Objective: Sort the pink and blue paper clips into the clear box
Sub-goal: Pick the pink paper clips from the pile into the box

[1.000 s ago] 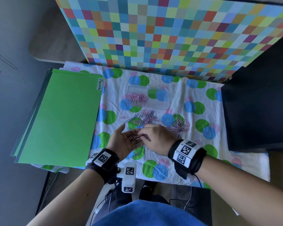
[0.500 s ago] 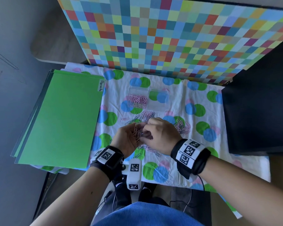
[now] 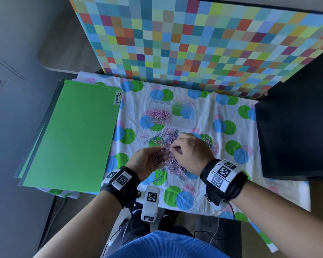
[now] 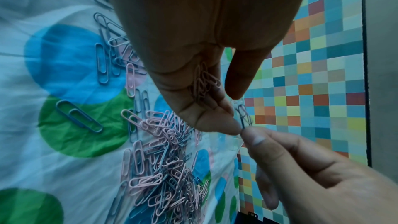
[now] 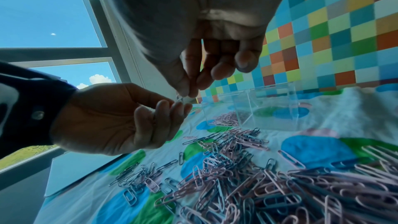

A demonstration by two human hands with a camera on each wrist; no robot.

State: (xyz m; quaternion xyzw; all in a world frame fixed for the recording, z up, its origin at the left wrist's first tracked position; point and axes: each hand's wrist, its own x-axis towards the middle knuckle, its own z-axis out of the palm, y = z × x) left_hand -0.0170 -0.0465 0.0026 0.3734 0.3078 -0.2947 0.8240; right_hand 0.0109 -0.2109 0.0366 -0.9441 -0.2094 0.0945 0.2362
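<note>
My left hand (image 3: 156, 156) is palm up over the cloth, its curled fingers cupping a small bunch of pink paper clips (image 4: 204, 83). My right hand (image 3: 172, 148) pinches one paper clip (image 4: 244, 118) between thumb and forefinger, right at the left fingertips; its colour is hard to tell. Below both hands lies a mixed pile of pink and blue clips (image 3: 172, 164), also seen as the pile (image 5: 258, 185). The clear box (image 3: 183, 121) stands beyond the pile; its left compartment holds pink clips (image 3: 158, 115), and its right one shows only cloth.
A stack of green folders (image 3: 71, 138) labelled "Permits" covers the table's left side. A dark block (image 3: 295, 127) stands at the right. A chequered board (image 3: 194, 43) rises behind the dotted cloth (image 3: 222, 183). More clips (image 3: 212, 145) lie right of my right hand.
Both hands have stayed together over the pile. The left hand still cups the pink clips, and the right fingers now meet the left fingertips with a single clip.
</note>
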